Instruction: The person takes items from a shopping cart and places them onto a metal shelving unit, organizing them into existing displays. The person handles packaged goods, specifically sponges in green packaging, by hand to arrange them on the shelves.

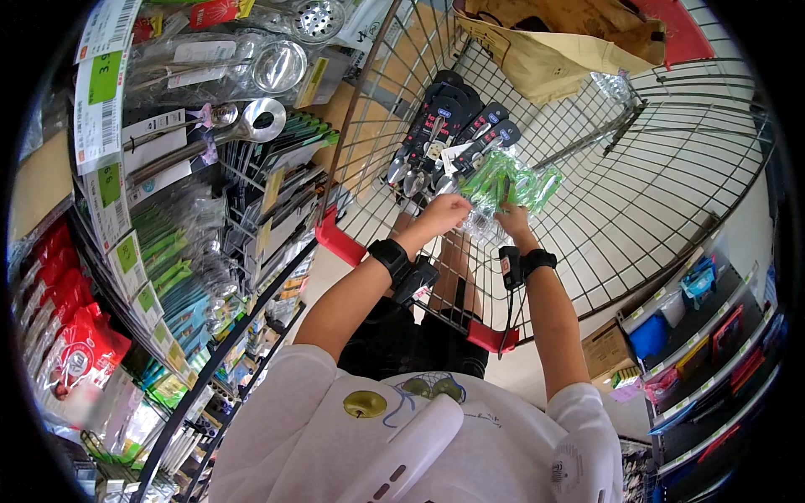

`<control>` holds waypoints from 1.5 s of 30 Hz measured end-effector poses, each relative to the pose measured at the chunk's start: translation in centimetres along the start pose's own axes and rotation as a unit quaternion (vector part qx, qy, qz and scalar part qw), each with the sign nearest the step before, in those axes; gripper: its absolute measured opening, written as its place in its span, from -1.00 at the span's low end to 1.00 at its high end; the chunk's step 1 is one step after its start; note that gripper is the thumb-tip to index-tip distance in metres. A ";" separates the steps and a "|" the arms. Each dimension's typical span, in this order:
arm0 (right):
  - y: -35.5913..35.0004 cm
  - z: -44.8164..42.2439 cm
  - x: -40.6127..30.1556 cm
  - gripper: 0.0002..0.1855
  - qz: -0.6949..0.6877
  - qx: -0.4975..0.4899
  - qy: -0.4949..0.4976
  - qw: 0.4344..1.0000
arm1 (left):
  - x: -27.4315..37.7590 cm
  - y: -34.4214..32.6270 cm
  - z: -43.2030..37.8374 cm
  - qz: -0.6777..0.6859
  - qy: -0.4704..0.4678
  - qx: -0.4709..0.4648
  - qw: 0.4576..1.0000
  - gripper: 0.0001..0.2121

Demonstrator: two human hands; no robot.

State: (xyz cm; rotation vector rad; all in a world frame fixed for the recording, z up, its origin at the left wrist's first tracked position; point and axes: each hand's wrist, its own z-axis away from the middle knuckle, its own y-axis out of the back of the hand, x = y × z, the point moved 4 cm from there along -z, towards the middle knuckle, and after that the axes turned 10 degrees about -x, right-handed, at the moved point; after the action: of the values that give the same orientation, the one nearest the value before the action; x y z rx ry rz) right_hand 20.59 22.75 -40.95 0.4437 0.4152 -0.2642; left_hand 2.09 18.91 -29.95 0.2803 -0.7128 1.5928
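Note:
Both my hands reach into a wire shopping cart (666, 188). My right hand (514, 220) has its fingers closed on a green-and-clear plastic package (506, 185), one of several lying in a loose pile. Just left of that pile is my left hand (445, 215), with curled fingers close to the clear packaging; whether it pinches anything cannot be told. Past my left hand lie several metal spoons (415, 182) on black backing cards (449, 110), overlapping one another and touching the green packages. What the packages contain is hard to make out.
A large tan bag (553, 56) stands open at the cart's far end, beside a red panel (682, 31). Hanging ladles (280, 66) and packaged goods crowd the left shelf, with price tags (104, 82) along its edge. More shelves (698, 352) and a cardboard box (607, 346) stand at right.

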 end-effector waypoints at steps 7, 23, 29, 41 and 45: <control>0.4 1.2 -1.0 -0.85 -0.122 0.052 0.054 0.990 | 1.9 0.6 1.0 -0.050 -0.015 0.006 0.999 -0.83; 7.7 14.6 -16.7 -0.90 -0.198 -0.057 0.302 0.931 | 11.5 2.8 12.0 -0.293 -0.293 0.271 0.869 -0.57; 8.6 20.6 -20.2 -0.88 -0.169 -0.105 0.320 0.927 | 11.9 2.4 16.1 -0.072 -0.250 0.086 0.962 -0.81; 9.0 25.6 -18.4 -0.69 -0.349 -0.192 0.279 0.874 | 11.5 6.0 25.6 0.166 -0.239 0.085 0.953 -0.82; 8.7 28.1 -20.9 -0.66 -0.461 -0.187 0.294 0.816 | 10.9 7.3 26.5 0.197 -0.259 0.082 0.942 -0.82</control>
State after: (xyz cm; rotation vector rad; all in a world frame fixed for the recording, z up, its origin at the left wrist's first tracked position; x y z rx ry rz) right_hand 14.24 20.50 -5.47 -0.1221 1.2717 -0.9822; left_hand -12.65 12.06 -5.27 0.7356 -1.0920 1.9883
